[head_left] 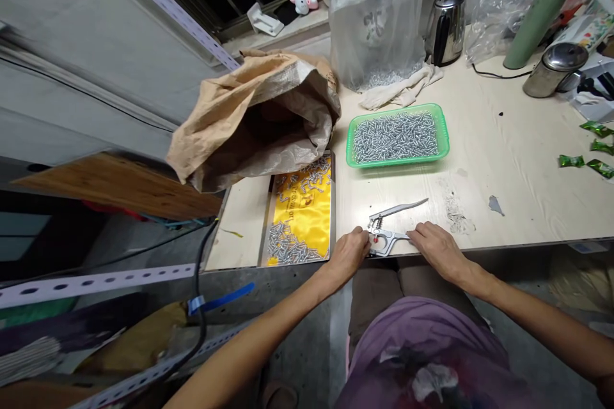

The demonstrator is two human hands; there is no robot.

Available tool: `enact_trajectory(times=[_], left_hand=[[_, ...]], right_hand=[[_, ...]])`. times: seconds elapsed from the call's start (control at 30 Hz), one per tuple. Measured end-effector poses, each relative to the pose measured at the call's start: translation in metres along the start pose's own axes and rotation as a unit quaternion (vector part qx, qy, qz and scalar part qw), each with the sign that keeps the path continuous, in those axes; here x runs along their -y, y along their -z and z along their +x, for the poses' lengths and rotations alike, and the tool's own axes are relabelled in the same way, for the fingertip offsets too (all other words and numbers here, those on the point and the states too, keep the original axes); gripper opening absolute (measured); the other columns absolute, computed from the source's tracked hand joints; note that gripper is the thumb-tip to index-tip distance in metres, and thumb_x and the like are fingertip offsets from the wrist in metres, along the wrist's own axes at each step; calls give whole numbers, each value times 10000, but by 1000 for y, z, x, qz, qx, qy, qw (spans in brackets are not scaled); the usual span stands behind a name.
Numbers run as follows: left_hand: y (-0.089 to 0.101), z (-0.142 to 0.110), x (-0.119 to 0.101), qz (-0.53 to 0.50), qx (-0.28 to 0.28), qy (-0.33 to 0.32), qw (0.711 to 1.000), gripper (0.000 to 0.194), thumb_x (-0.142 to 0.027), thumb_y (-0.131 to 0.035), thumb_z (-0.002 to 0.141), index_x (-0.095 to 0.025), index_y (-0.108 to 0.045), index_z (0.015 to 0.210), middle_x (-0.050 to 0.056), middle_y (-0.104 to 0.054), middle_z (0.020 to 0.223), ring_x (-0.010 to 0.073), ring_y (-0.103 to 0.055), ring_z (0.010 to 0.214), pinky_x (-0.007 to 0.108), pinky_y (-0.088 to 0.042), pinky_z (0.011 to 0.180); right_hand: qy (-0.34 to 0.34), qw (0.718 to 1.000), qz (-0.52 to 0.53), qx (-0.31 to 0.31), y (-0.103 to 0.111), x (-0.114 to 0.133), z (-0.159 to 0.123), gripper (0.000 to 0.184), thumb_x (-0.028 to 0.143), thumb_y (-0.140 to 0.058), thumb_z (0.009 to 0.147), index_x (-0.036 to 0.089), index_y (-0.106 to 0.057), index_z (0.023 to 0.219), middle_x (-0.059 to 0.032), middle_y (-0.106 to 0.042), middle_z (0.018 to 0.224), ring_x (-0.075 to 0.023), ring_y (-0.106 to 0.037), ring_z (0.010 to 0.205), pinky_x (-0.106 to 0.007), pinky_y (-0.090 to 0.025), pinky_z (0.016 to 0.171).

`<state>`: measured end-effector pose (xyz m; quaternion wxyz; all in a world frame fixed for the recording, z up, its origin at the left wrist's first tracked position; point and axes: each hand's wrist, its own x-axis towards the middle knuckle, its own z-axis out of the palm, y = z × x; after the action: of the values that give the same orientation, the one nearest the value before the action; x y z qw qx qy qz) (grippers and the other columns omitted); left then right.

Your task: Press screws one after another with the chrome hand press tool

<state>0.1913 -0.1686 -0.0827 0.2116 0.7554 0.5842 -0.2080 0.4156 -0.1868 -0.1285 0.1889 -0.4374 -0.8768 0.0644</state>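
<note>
A silver plier-like hand tool (389,239) with a coil spring between its two handles lies at the table's front edge, its handles spread apart. My left hand (352,249) is closed at the tool's left end, and whatever its fingertips cover there is hidden. At the tip of the lower handle, my right hand (439,248) is closed with bent fingers. Beyond the tool stands a green plastic basket (398,163) full of small silver screw-like pieces (396,136). To the left of my left hand, more such pieces lie scattered on a yellow cloth (311,220) in a shallow tray (332,204).
A large brown paper sack (215,121) gapes over the tray's back. Behind the basket are a clear plastic bag (377,19), a white cloth (403,88) and a steel kettle (447,25). A green bottle (542,19) and green-wrapped sweets (570,160) are at the right.
</note>
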Motion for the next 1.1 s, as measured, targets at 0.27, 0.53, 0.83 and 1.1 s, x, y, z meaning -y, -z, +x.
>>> enact_trajectory(times=[0.27, 0.53, 0.83, 1.1], left_hand=[[-31, -13, 8, -14, -64, -29, 997, 254, -113, -369, 927, -191, -600, 996, 72, -579, 933, 175, -582, 836, 252, -439, 701], [-19, -1, 9, -322, -66, 53, 943, 209, -300, -518, 874, -147, -654, 834, 12, -604, 675, 117, -549, 583, 211, -396, 560], [-23, -17, -7, -469, -124, 68, 872, 308, -433, -565, 795, -144, -668, 769, -6, -606, 599, 107, -531, 527, 209, -400, 534], [-38, -37, -21, -419, -202, -24, 885, 203, -326, -523, 856, -184, -668, 865, 74, -699, 920, 176, -650, 870, 265, -498, 789]], right_hand=[[0, 1000, 10, 20, 4, -1, 0, 192, 121, -451, 920, 175, -608, 823, -39, -570, 757, -164, -474, 698, -292, -322, 639], [-9, 999, 20, 35, 4, 0, 1, 179, 139, -466, 923, 172, -613, 827, -45, -582, 767, -168, -496, 713, -290, -338, 640], [-31, 997, 29, 58, 23, -21, 26, 150, 180, -459, 938, 180, -608, 942, -61, -580, 886, -175, -495, 797, -279, -345, 651], [7, 992, -48, 117, 4, -56, 78, 200, 152, -450, 931, 175, -613, 817, -70, -596, 863, -192, -456, 817, -303, -296, 665]])
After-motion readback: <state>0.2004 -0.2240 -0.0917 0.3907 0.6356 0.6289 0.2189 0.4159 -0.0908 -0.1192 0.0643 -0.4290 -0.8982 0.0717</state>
